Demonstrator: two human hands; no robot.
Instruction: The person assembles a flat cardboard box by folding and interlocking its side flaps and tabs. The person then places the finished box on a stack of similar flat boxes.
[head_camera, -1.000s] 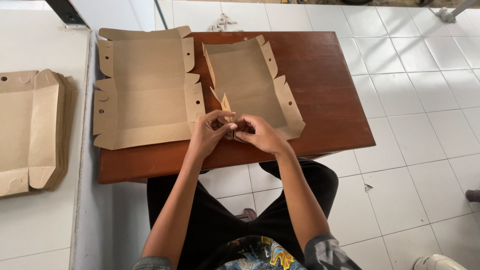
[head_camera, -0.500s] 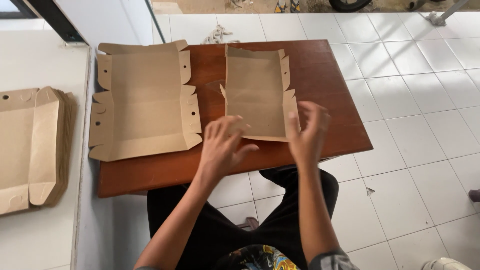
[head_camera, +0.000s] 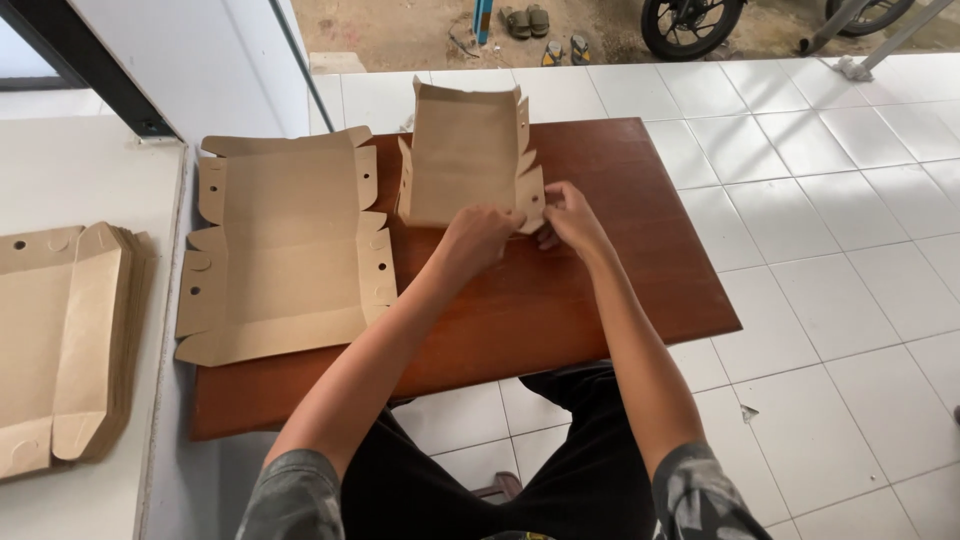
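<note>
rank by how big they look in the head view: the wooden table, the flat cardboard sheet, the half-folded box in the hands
1. wooden table
2. flat cardboard sheet
3. half-folded box, held by left hand and right hand; it lies farther from the camera, which may shrink it a bit.

head camera looks steeply down, near table (head_camera: 600, 290).
</note>
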